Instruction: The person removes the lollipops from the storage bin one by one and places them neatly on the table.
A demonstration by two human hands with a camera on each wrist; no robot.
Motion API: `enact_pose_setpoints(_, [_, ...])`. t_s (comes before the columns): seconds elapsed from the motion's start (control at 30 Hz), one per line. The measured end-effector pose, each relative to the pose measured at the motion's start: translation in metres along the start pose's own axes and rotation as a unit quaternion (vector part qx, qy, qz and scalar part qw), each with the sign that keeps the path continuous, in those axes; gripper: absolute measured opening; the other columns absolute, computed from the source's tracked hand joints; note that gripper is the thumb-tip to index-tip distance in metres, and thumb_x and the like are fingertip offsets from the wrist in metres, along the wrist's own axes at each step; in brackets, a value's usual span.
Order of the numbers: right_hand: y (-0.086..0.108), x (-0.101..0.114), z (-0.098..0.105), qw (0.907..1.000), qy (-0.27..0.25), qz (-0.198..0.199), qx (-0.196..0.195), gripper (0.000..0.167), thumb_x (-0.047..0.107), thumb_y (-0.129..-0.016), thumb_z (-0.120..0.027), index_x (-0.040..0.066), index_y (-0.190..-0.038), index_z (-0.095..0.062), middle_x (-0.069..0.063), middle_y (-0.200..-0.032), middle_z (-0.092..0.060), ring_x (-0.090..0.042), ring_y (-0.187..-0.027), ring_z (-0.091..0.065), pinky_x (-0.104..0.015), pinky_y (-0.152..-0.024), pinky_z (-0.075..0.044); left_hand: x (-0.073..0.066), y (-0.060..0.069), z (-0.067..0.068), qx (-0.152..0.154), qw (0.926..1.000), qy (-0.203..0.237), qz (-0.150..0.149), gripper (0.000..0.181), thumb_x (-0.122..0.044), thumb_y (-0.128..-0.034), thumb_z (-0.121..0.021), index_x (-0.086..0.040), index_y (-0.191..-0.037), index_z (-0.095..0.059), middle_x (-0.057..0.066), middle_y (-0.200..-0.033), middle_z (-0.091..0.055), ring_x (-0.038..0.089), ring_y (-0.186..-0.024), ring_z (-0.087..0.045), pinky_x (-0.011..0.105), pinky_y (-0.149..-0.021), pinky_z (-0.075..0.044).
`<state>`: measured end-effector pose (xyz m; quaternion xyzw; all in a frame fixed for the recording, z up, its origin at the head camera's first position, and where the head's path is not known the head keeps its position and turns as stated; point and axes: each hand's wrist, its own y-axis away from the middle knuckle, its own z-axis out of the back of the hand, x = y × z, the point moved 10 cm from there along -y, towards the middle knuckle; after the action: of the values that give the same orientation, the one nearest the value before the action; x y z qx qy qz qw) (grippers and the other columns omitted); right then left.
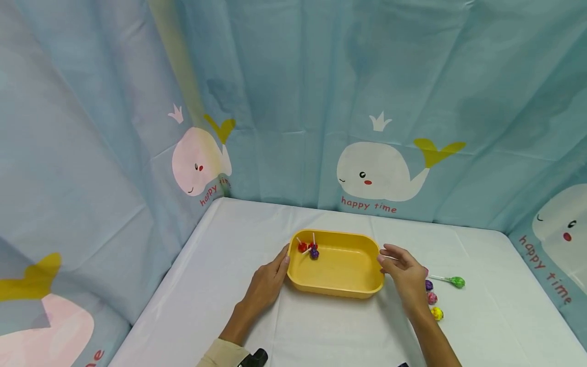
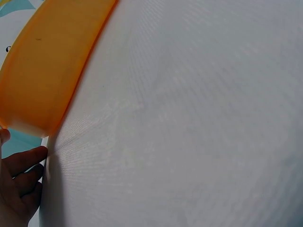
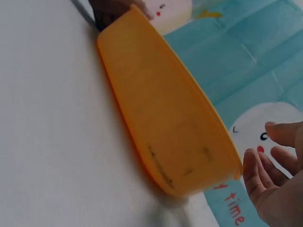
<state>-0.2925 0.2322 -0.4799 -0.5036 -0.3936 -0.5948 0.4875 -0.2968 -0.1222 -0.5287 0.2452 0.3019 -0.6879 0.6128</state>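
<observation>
I've got the yellow tray (image 1: 344, 265) right in front of me, sitting on the white-covered surface (image 1: 229, 244) between both hands; my left hand (image 1: 267, 279) lies along the tray's left end, fingers fairly straight against the outer wall and thumb up at the rim, touching rather than wrapped round it; over on the other end, my right hand (image 1: 407, 275) is just beside the rim, fingers loosely bent, thumb apart from them, nothing in its grasp; from here I can't tell whether those fingertips actually touch the tray.

Inside the tray, up in the far left corner, I count two red lollipops (image 1: 302, 247) and one purple lollipop (image 1: 314, 253), bunched close together; the rest of the tray floor shows bare yellow.

Out to the right, past my right hand, more sweets lie on the surface; there's a green lollipop (image 1: 457, 282) with its stick pointing back toward the hand, then, running nearer to me, a second purple lollipop (image 1: 429, 285), a pink lollipop (image 1: 432, 298) and a yellow lollipop (image 1: 437, 313); a sliver of deep pink peeks out by the wrist, mostly hidden; behind it all, a blue curtain (image 1: 284, 102) carries whales (image 1: 371, 173) and the words "happy time".
</observation>
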Motion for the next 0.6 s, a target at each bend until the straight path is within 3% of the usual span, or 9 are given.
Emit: enact_pose_setpoints(0.6, [0.003,0.019,-0.046,0.998,-0.03,0.024,0.051,0.048,0.025,-0.1,-0.078,0.001,-0.139,-0.065,-0.022,-0.134,-0.067,-0.017,-0.103,-0.075,-0.021,-0.085,-0.062,0.002,0.0,-0.001,0.002,1.0,0.001,0.006,0.053,-0.047,-0.1155,-0.039,-0.031,-0.166,-0.038,-0.002,-0.161,-0.051,0.028,-0.144,-0.055,0.05,-0.119,-0.045])
